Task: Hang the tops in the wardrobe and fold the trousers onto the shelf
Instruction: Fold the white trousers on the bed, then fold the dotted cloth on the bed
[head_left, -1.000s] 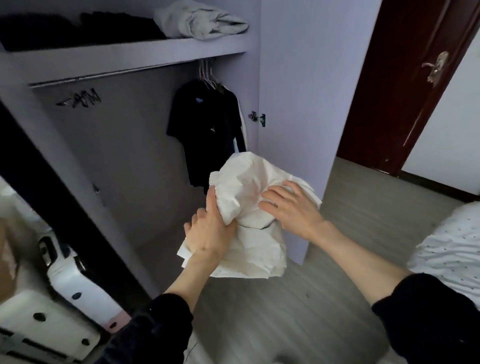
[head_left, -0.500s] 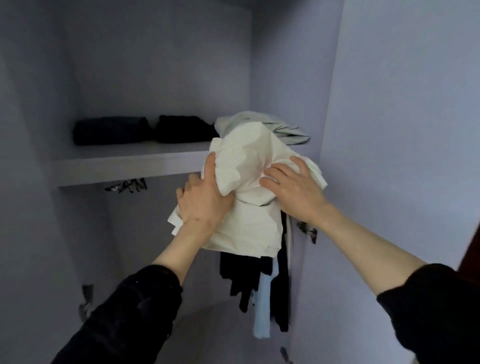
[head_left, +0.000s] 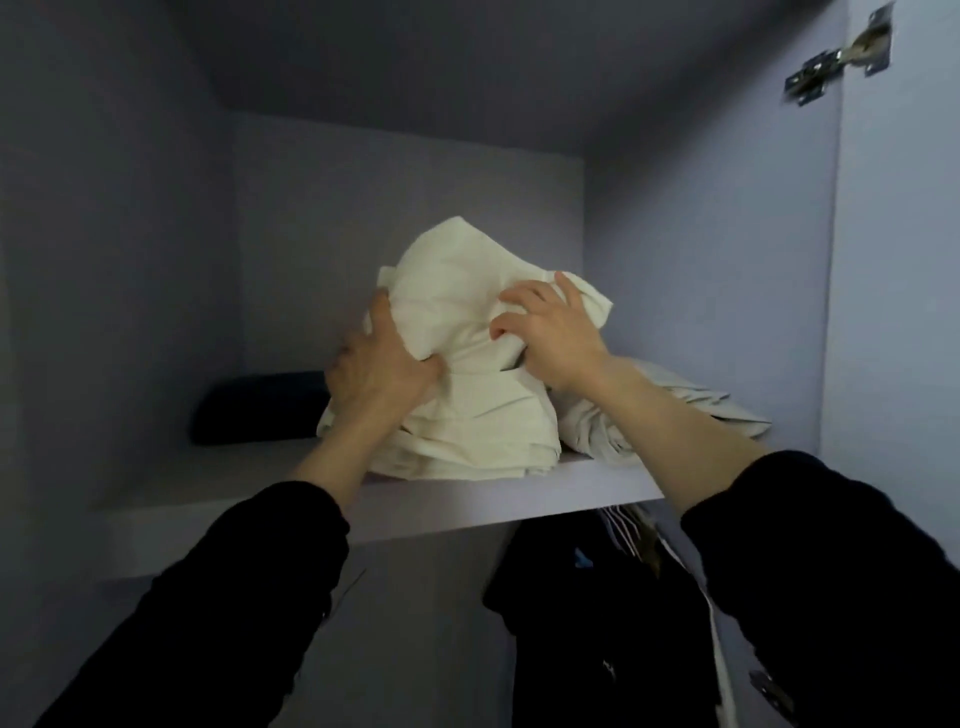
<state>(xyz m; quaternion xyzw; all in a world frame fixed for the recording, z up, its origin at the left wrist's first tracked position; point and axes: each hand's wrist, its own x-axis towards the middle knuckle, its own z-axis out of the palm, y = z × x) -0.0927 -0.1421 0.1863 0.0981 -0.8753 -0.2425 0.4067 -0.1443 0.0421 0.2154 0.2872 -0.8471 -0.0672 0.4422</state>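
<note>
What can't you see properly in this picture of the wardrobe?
- Head view: the dark folded clothes on the shelf are partly behind the left hand and too dim to identify.
- The grey garment is partly covered by the right hand and forearm.
- The cream bundle is too crumpled to identify.
- The hanging dark tops are cut off by the bottom edge.

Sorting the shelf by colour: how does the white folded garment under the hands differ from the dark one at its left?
The white folded garment is pale cream; the dark folded garment is near black. The white one stands in a tall, rumpled heap, the dark one lies low and flat. The left hand and right hand grip the white one; nothing touches the dark one. Both rest on the shelf.
</note>
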